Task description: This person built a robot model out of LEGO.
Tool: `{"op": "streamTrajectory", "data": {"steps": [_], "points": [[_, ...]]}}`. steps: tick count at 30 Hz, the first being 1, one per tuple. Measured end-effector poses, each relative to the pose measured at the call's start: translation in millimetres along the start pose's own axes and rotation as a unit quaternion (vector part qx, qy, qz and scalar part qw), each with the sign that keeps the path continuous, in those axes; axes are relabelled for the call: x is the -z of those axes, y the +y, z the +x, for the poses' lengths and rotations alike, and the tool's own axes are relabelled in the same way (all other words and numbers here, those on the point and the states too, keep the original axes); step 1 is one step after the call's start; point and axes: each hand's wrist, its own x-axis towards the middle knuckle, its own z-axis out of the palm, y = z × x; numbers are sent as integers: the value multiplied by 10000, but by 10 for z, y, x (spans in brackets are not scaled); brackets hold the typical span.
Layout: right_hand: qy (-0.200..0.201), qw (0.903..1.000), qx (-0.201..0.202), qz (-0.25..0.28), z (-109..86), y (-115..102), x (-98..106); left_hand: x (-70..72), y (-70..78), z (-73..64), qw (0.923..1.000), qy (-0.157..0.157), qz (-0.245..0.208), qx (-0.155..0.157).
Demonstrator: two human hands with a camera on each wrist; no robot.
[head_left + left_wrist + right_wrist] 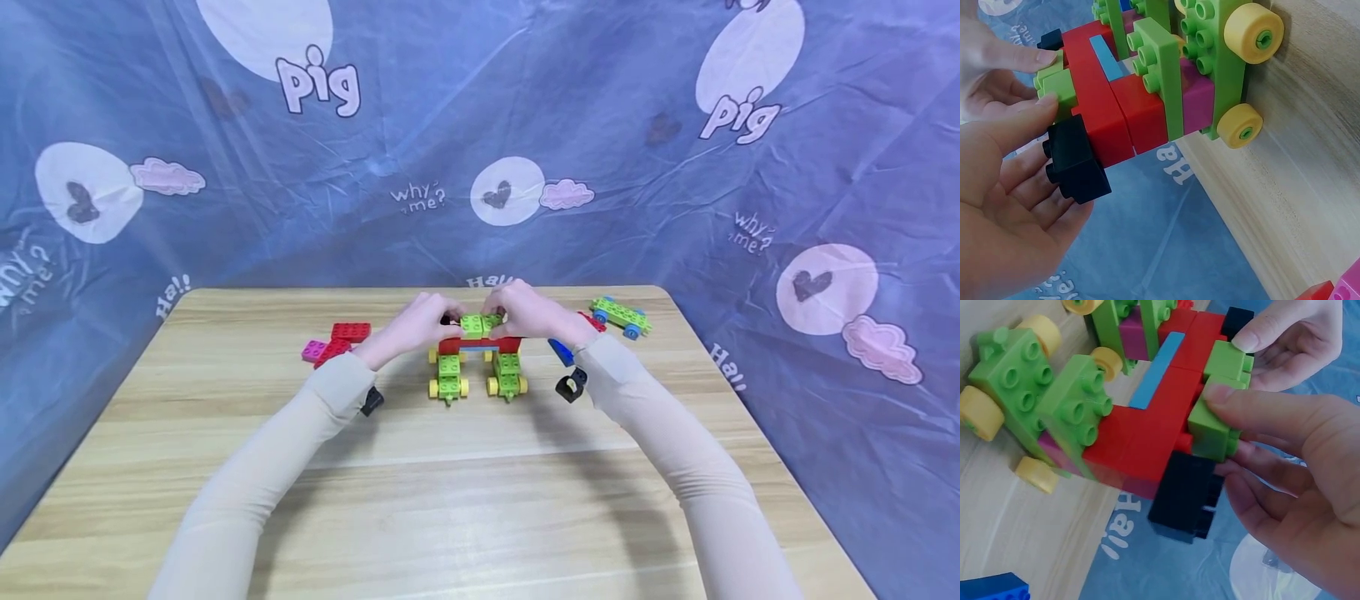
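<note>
A toy-brick structure stands at the table's far middle, its red bricks [1147, 440] on green wheeled bases [448, 383] with yellow wheels. On top, side by side, sit two light-green bricks [471, 325]. My left hand [420, 325] pinches the left green brick [1060, 89], thumb on its near face. The right green brick [1210, 428] is pinched between the thumb and fingers of my right hand [528, 312]. Black bricks [1075, 159] sit on both ends of the red row, beside the fingers. A thin blue piece [1157, 370] lies between the red bricks. Some fingertips are hidden behind the bricks.
Left of the structure lie red bricks [351, 332], a magenta brick [312, 351] and a black piece [372, 401]. On the right are a blue brick [561, 352], a black curved piece [570, 387] and a green base with blue wheels [621, 314]. A printed blue cloth [420, 242] hangs behind the table.
</note>
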Motion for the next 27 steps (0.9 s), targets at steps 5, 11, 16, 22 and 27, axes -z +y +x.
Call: {"op": "streamTrajectory", "data": {"steps": [5, 11, 16, 22, 27], "points": [[-88, 9999, -91, -90, 8, -34, 4, -7, 8, 11, 10000, -44, -18, 9], [35, 9989, -260, -384, -11, -126, -33, 0, -9, 15, 10000, -29, -41, 18], [171, 9983, -51, -548, -14, -140, -41, 5, -26, 22, 10000, -14, -10, 13], [20, 9996, -85, -250, 9, -96, -27, 6, -15, 11, 10000, -9, 23, 28], [-21, 9996, -170, -230, 21, -75, -35, 11, -4, 13, 10000, -13, -18, 43]]}}
